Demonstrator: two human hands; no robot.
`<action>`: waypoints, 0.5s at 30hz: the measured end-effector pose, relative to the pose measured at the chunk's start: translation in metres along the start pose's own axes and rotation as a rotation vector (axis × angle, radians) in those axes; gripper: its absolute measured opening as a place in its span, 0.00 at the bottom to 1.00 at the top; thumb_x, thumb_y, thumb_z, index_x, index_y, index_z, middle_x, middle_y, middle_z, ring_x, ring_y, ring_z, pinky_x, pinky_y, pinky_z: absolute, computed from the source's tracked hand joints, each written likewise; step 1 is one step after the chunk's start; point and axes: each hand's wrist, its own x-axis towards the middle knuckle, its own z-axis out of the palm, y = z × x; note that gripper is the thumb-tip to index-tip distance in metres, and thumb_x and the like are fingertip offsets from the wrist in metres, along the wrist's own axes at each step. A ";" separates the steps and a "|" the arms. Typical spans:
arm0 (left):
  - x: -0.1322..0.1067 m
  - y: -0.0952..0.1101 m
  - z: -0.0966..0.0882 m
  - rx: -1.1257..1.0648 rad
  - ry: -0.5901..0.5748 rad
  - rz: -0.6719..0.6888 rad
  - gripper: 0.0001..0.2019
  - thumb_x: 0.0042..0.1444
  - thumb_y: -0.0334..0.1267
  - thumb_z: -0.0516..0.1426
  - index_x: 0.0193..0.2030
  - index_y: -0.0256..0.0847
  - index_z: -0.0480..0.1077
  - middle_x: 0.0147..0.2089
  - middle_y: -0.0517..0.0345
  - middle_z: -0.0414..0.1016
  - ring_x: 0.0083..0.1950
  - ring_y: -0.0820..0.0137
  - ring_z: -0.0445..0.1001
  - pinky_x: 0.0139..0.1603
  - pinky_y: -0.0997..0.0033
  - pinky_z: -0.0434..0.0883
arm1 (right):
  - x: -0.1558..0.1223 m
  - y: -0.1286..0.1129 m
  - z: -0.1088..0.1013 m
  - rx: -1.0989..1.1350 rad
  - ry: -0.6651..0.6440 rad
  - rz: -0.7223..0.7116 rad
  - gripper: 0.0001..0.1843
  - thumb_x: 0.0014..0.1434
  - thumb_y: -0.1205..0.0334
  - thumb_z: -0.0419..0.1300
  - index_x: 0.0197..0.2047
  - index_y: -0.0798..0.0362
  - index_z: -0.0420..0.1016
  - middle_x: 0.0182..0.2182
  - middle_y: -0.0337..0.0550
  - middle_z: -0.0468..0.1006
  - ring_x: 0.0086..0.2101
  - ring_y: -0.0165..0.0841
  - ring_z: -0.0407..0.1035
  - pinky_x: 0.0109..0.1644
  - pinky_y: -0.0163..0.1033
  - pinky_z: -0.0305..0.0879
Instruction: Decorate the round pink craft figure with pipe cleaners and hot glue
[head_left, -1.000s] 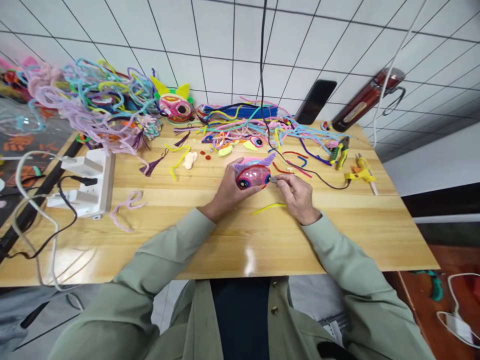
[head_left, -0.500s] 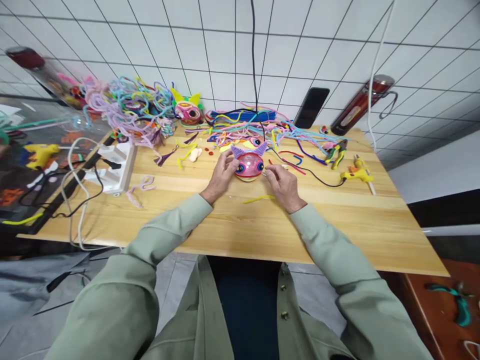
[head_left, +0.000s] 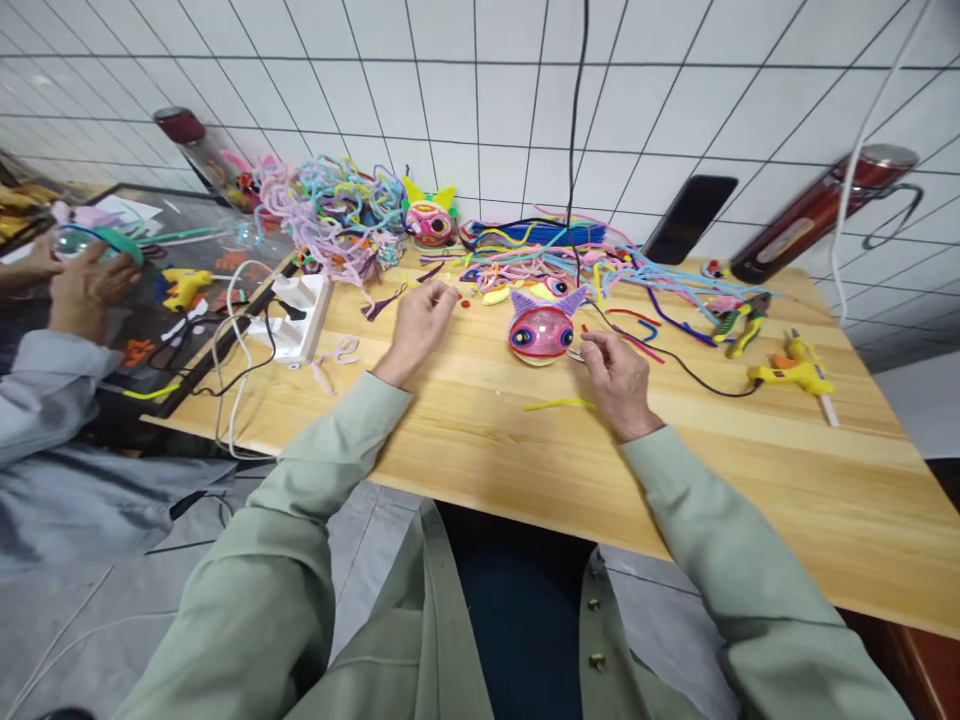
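Observation:
A pink ball-shaped craft animal (head_left: 541, 338), with purple pipe-cleaner ears and round blue-rimmed eyes, rests on the wooden table (head_left: 465, 450) between my hands. My left hand (head_left: 420, 328) is away to its left, fingertips pinched together; whether anything tiny is in them I cannot make out. Beside the animal's right side, my right hand (head_left: 616, 378) is closed around a thin silvery tool (head_left: 576, 354), whose tip points at the animal. The tool's kind is mostly hidden by the fingers. A yellow pipe cleaner (head_left: 559, 404) lies just in front.
Behind lie loose pipe cleaners (head_left: 517, 265), a second craft animal (head_left: 431, 218) and a phone (head_left: 690, 220). Pliers (head_left: 742, 325) and a yellow glue gun (head_left: 795, 377) are at right. A power strip (head_left: 304, 320) with cables stands left; beyond it a co-worker's hands (head_left: 90, 290) hold a ball.
My left hand has let go of the pink animal and moved left. My right hand stays by the animal's right side. The view has swung left, bringing the co-worker's hands in.

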 end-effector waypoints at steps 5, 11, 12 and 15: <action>0.025 -0.021 -0.049 0.531 -0.009 -0.265 0.07 0.70 0.42 0.67 0.45 0.43 0.79 0.60 0.32 0.88 0.65 0.35 0.85 0.71 0.36 0.78 | 0.001 -0.001 -0.001 -0.004 0.029 -0.002 0.22 0.81 0.40 0.61 0.52 0.47 0.90 0.41 0.48 0.94 0.37 0.44 0.86 0.47 0.48 0.81; 0.026 -0.023 -0.054 0.625 -0.121 -0.435 0.03 0.61 0.33 0.69 0.41 0.40 0.82 0.55 0.30 0.90 0.66 0.32 0.85 0.69 0.36 0.79 | 0.002 -0.004 -0.003 -0.005 0.040 -0.017 0.20 0.80 0.43 0.63 0.52 0.49 0.90 0.41 0.49 0.95 0.36 0.42 0.86 0.46 0.47 0.82; 0.027 -0.022 -0.057 0.616 -0.100 -0.415 0.01 0.63 0.34 0.68 0.40 0.41 0.81 0.53 0.33 0.90 0.64 0.36 0.85 0.68 0.40 0.79 | 0.003 -0.004 -0.004 -0.011 0.040 -0.016 0.20 0.80 0.43 0.63 0.52 0.49 0.90 0.40 0.49 0.95 0.36 0.42 0.85 0.46 0.47 0.82; 0.031 -0.008 -0.070 0.448 0.059 -0.293 0.10 0.71 0.37 0.64 0.35 0.42 0.78 0.41 0.46 0.86 0.50 0.52 0.83 0.58 0.56 0.78 | 0.007 -0.009 -0.009 -0.038 0.043 -0.020 0.21 0.79 0.43 0.62 0.49 0.49 0.90 0.40 0.50 0.95 0.35 0.41 0.85 0.45 0.46 0.82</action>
